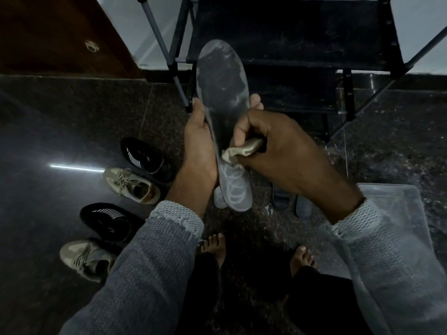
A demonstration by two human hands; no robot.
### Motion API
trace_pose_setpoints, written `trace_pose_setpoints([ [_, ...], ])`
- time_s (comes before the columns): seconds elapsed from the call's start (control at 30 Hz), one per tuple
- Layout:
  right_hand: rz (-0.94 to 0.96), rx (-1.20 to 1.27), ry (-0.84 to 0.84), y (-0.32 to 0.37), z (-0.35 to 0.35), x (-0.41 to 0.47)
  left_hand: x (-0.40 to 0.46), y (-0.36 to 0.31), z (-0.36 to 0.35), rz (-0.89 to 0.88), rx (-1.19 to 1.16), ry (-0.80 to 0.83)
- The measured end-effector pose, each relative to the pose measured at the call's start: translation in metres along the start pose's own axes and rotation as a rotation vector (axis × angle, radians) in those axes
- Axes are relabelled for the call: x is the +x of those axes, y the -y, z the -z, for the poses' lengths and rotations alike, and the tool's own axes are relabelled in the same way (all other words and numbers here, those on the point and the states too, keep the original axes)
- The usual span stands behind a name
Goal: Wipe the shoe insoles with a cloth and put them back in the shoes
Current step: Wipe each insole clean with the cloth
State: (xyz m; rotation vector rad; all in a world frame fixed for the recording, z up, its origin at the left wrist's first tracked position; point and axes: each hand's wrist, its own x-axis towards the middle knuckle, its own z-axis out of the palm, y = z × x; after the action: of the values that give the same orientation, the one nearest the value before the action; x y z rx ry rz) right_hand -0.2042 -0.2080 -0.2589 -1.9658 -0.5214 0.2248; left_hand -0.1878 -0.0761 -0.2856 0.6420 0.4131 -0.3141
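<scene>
A long grey insole (221, 78) with worn dark patches is held up in front of me, toe end pointing away. My left hand (199, 141) grips its left edge from beneath, fingertips showing past the right edge. My right hand (273, 146) clutches a bunched beige cloth (242, 149) and presses it on the insole's heel half. A second pale insole (220, 200) peeks out just below the held one. Two black shoes (145, 157) (108, 220) and two tan sneakers (131, 184) (84, 258) stand on the floor at the left.
A black metal shoe rack (290, 32) stands straight ahead. A clear plastic lid or tray (396, 213) lies on the dark speckled floor at the right. Two dark insoles (281, 198) lie near the rack's foot. My bare feet (214, 245) are below. A wooden door (60, 32) is at upper left.
</scene>
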Motion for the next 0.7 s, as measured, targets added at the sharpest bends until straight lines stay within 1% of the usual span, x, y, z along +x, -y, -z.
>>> trace_pose_setpoints([
  [0.1,-0.011,-0.057,-0.242,-0.004,-0.009,0.001,0.001,0.003,0.000,-0.071,0.061,-0.044],
  [0.13,-0.008,-0.067,-0.276,-0.005,-0.010,0.001,0.002,0.003,0.000,-0.086,0.071,-0.050],
  [0.17,-0.001,-0.069,-0.270,-0.005,-0.009,0.001,0.001,0.003,0.000,-0.087,0.068,-0.046],
  [0.2,0.008,-0.057,-0.218,-0.004,-0.007,0.001,0.001,0.003,0.000,-0.071,0.048,-0.032],
  [0.3,0.026,-0.005,0.061,0.001,0.004,0.001,0.001,0.000,0.000,0.009,-0.011,0.019],
  [0.33,0.031,0.003,0.118,0.003,0.005,0.000,0.001,0.000,0.002,0.014,-0.022,0.023],
  [0.37,0.030,0.006,0.130,0.003,0.006,0.000,0.001,0.000,0.004,0.016,-0.026,0.022],
  [0.43,0.020,-0.002,0.036,0.001,0.003,0.000,0.002,0.001,0.003,0.027,-0.032,0.013],
  [0.57,-0.013,-0.079,-0.288,-0.006,-0.005,0.002,-0.001,0.006,-0.004,-0.037,0.063,-0.067],
  [0.63,-0.019,-0.114,-0.384,-0.009,-0.005,0.004,-0.004,0.009,-0.009,-0.045,0.126,-0.079],
  [0.7,0.004,-0.147,-0.430,-0.012,-0.004,0.005,-0.007,0.012,-0.011,-0.030,0.170,-0.064],
])
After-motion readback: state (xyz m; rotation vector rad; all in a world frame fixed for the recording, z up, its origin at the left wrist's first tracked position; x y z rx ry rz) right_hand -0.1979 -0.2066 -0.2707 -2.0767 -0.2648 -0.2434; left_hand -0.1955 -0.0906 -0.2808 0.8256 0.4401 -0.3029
